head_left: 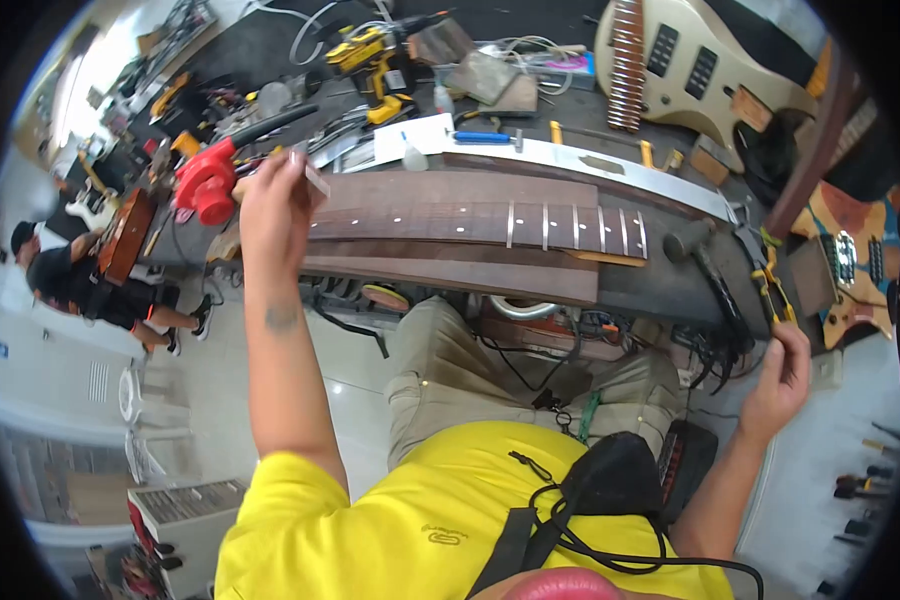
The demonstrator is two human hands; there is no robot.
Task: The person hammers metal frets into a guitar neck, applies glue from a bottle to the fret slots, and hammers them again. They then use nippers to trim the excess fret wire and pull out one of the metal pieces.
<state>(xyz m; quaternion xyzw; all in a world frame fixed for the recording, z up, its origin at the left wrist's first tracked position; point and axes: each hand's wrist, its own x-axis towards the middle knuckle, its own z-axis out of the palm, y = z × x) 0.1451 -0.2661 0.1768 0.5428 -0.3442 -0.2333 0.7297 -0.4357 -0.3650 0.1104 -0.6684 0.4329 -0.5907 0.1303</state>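
Observation:
My left hand (276,205) is raised over the left end of a guitar neck, its fingers pinched on a small, pale, flat piece (317,184) whose kind I cannot make out. The dark fretboard (430,222) has white dot inlays and lies across brown wooden boards (450,275). Several shiny frets sit toward its right end. At the bench's right edge, my right hand (778,380) has its fingers closed on the handle end of yellow-handled pliers (765,280). Left of the pliers lies a black-handled hammer (710,270).
A red blower (208,185) and a yellow cordless drill (372,75) stand on the cluttered bench. Behind the neck runs a long metal straightedge (610,172). A cream guitar body (685,65) lies back right. Another person (80,275) holds a guitar at far left.

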